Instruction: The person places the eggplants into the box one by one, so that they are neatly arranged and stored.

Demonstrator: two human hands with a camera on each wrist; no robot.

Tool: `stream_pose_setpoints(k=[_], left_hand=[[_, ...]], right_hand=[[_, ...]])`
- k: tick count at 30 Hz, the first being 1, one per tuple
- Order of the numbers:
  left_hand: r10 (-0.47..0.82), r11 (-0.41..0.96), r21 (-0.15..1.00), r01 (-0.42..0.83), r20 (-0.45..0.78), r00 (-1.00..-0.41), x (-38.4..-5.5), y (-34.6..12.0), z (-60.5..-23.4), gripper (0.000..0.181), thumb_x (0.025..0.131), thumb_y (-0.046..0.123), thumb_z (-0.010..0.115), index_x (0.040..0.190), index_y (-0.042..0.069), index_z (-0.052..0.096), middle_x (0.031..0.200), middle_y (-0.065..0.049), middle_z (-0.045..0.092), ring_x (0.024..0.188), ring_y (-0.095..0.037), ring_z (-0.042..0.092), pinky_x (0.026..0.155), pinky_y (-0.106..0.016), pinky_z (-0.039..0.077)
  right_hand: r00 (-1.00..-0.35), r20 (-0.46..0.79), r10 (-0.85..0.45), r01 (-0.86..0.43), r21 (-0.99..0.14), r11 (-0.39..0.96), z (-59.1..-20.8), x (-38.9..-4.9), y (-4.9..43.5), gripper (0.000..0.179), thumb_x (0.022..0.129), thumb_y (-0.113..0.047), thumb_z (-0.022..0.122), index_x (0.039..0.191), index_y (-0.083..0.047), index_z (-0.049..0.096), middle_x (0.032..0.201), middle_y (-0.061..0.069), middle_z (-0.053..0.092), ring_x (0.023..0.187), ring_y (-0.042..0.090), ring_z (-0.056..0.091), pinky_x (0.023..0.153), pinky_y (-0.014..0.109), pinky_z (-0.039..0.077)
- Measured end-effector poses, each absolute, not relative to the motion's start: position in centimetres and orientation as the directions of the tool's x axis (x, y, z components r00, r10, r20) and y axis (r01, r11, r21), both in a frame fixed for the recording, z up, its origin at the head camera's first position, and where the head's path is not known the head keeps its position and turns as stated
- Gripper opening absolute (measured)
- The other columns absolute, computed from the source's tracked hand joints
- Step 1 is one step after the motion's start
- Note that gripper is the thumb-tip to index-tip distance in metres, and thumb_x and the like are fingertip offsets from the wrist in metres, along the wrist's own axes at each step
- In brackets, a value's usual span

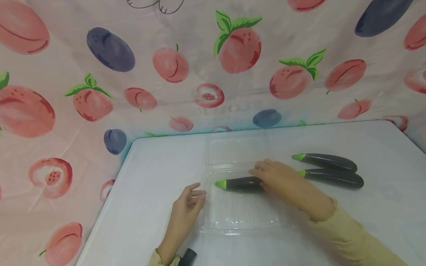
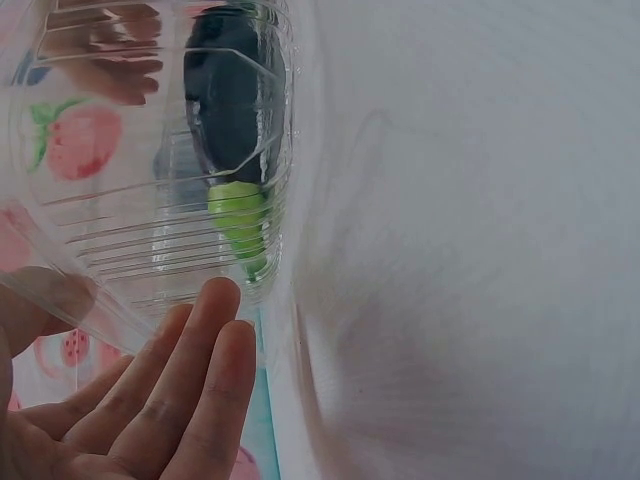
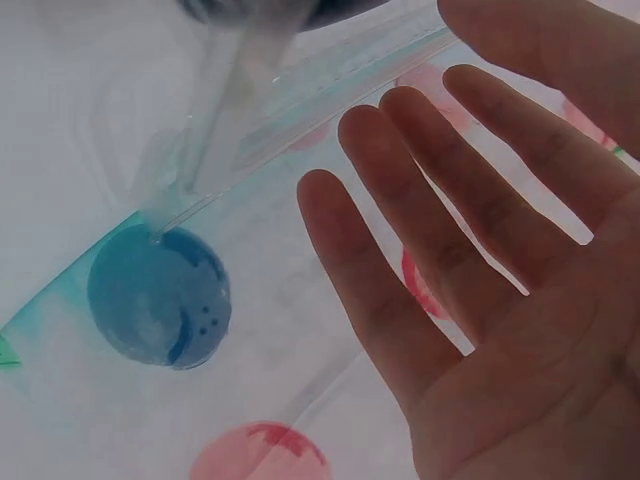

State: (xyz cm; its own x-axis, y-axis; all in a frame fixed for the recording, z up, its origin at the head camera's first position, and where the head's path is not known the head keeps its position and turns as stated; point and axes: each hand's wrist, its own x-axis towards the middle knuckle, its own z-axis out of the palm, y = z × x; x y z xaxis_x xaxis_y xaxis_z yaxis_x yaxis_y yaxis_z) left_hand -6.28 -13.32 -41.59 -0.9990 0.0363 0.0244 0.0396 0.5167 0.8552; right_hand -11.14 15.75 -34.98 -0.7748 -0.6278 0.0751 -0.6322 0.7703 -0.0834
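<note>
A hinged clear plastic container (image 1: pixel 246 218) lies spread flat on the white table. One eggplant (image 1: pixel 244 184) sits inside its near half, green stem to the left and its other end hidden by my right hand. That right hand (image 1: pixel 277 181) is over the container, and in the right wrist view its fingers (image 3: pixel 400 250) are straight and spread, gripping nothing. Beside the container's left edge is my left hand (image 1: pixel 186 207). In the left wrist view its fingers (image 2: pixel 180 390) are extended along the clear wall, with the thumb at the rim.
Two more eggplants, an upper one (image 1: pixel 329 162) and a lower one (image 1: pixel 334 178), lie to the right of the container. A fruit-patterned cloth (image 1: pixel 186 22) hangs behind the white table (image 1: pixel 159 162).
</note>
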Motion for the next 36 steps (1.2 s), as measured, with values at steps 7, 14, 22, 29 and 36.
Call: stream_pose_setpoints(k=[7,14,22,29,36], left_hand=[[0.036,0.516,0.855,0.038,0.023,-0.999,-6.3,-13.3,-41.5,0.043,0.099,0.022,0.063,0.138,0.010,0.051,0.116,-0.007,0.071,0.105,-0.020,0.071,0.084,-0.024,0.059],[0.027,0.513,0.858,0.025,0.013,-1.000,-6.3,-13.2,-41.5,0.043,0.098,0.023,0.064,0.137,0.010,0.052,0.116,-0.007,0.071,0.104,-0.019,0.071,0.084,-0.024,0.060],[0.034,0.503,0.864,0.041,0.027,-0.999,-6.4,-13.3,-41.5,0.043,0.099,0.023,0.063,0.137,0.008,0.052,0.115,-0.008,0.071,0.104,-0.020,0.071,0.084,-0.024,0.060],[0.030,0.511,0.859,0.040,0.029,-0.999,-6.3,-13.2,-41.5,0.043,0.098,0.022,0.064,0.137,0.009,0.053,0.115,-0.007,0.071,0.103,-0.020,0.071,0.085,-0.024,0.060],[0.029,0.504,0.863,0.042,0.032,-0.999,-6.4,-13.3,-41.6,0.042,0.098,0.023,0.064,0.136,0.008,0.053,0.114,-0.007,0.071,0.103,-0.021,0.071,0.085,-0.025,0.060]], right_hand=[[-0.751,0.153,-0.643,-0.657,-0.073,0.750,-35.1,-11.0,17.0,0.039,0.081,-0.007,0.080,0.118,-0.008,0.069,0.112,0.010,0.067,0.107,0.030,0.064,0.092,0.045,0.057],[-0.761,0.188,-0.621,-0.641,-0.070,0.764,-35.3,-11.0,18.1,0.041,0.079,-0.006,0.082,0.118,-0.007,0.069,0.114,0.011,0.068,0.108,0.030,0.064,0.092,0.047,0.057],[-0.782,0.190,-0.593,-0.614,-0.069,0.787,-35.5,-11.0,19.6,0.041,0.080,-0.006,0.081,0.119,-0.008,0.068,0.115,0.010,0.068,0.108,0.030,0.065,0.090,0.047,0.058],[-0.780,0.216,-0.587,-0.612,-0.071,0.788,-35.5,-11.0,20.6,0.043,0.078,-0.007,0.083,0.119,-0.007,0.068,0.111,0.011,0.068,0.105,0.030,0.066,0.087,0.048,0.058],[-0.777,0.246,-0.579,-0.609,-0.060,0.791,-35.7,-11.0,21.8,0.046,0.076,-0.006,0.084,0.119,-0.007,0.068,0.110,0.011,0.067,0.105,0.031,0.065,0.087,0.049,0.058]])
